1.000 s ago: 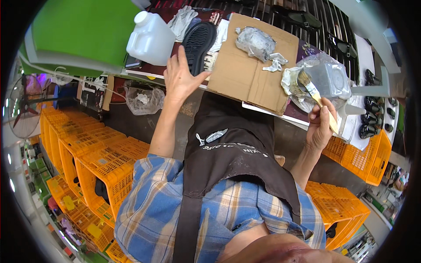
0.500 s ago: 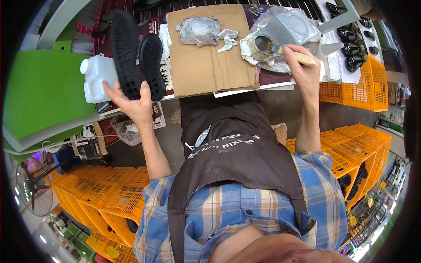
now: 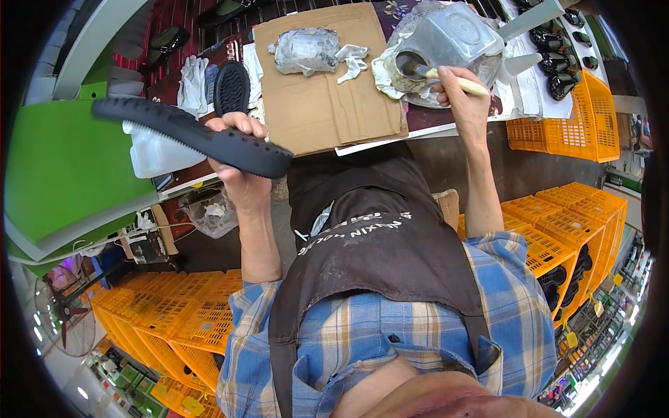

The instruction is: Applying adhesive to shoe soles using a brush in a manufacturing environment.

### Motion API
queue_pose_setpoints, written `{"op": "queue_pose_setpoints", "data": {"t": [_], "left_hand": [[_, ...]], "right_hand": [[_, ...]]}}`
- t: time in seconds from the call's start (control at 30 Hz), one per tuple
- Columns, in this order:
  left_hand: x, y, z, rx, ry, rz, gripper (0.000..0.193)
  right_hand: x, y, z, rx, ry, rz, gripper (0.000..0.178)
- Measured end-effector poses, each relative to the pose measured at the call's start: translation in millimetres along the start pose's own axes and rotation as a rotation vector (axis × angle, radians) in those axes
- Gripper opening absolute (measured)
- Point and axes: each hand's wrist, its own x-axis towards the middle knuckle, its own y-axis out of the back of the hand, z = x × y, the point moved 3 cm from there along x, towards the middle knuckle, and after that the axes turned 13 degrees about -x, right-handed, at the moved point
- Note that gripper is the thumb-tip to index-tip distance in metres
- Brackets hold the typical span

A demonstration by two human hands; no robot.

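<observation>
My left hand (image 3: 240, 150) is closed around a black shoe sole (image 3: 188, 136), which is held tilted above the bench edge. In my right hand (image 3: 463, 94) is a brush (image 3: 468, 85) with a pale handle. Its head reaches into the round mouth of a container (image 3: 410, 64) wrapped in whitish, crusted plastic. Another black sole (image 3: 232, 87) lies on the bench beyond my left hand. Between my hands lies a sheet of brown cardboard (image 3: 327, 115), bearing a plastic-wrapped bundle (image 3: 306, 52) and a crumpled white cloth (image 3: 353, 61).
A white jug (image 3: 157, 157) stands behind the held sole, beside a green surface (image 3: 59, 167). White gloves (image 3: 191, 83) lie farther back. Shiny black shoes (image 3: 557, 63) line the far right. Orange crates (image 3: 561, 132) stand below the bench, with more crates (image 3: 188, 299) behind me on both sides.
My left hand has taken up a sole and brought it nearer, turning it from upright to nearly sideways. My right hand has shifted slightly left with the brush at the container.
</observation>
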Motion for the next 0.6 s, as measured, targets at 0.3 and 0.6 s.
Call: {"op": "queue_pose_setpoints", "data": {"t": [0.3,0.6], "left_hand": [[-3.9,-9.6,-46.9,-0.22,0.446,0.2,0.056],[-19.7,-28.8,-79.5,-0.293,0.617,0.064,0.067]], "right_hand": [[-35.9,3.0,35.6,0.182,-0.006,0.051,0.023],[-59.4,21.8,39.1,0.226,0.076,0.156,0.021]]}}
